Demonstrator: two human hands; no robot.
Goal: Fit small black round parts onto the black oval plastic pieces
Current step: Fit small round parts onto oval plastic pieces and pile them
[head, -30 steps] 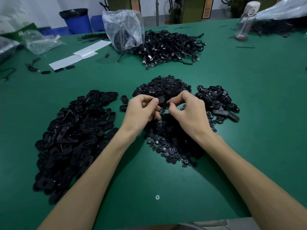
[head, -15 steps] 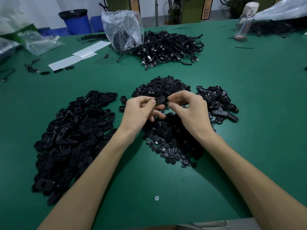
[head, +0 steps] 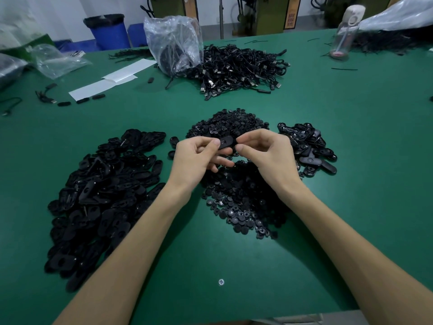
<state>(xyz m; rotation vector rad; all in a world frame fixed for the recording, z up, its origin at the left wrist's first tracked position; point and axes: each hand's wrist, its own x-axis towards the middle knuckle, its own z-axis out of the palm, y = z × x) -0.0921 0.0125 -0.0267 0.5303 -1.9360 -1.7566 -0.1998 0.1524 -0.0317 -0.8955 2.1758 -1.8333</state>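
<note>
Green table (head: 351,137): is carrying everything, and the bottom of the view is cutting off its near edge.
Left pile of oval pieces (head: 103,195): is spreading along the left side toward the near-left corner. Its pieces are blurring into one black mass.
Cable heap (head: 239,69): is lying toward the middle of the far edge, with metal plugs showing among the black cords.
Round parts pile (head: 243,195): is lying mid-table, under and between both wrists. The hands are hiding its centre.
Plastic bag (head: 174,43): is standing clear and crumpled against the cable heap's left end. Its dark contents are hard to make out.
Right pile of oval pieces (head: 307,146): is sitting just beside the right hand, which is partly covering it.
Blue bin (head: 109,31): is standing beyond the far-left edge, with a black liner over its rim.
Left hand (head: 194,158): is gripping the held oval piece between thumb and curled fingers.
Right hand (head: 269,156): is curling, with thumb and forefinger tips meeting at the oval's right end. I cannot tell whether they are pinching anything.
Bottle (head: 346,31): is standing clear near the far-right corner.
Orange sign (head: 291,18): is hanging on a machine beyond the far edge, with writing too small to read.
Held oval piece (head: 226,142): is hovering above the round parts pile, between the two hands.
Screw head (head: 221,281): is showing in the tabletop near the near edge.
</note>
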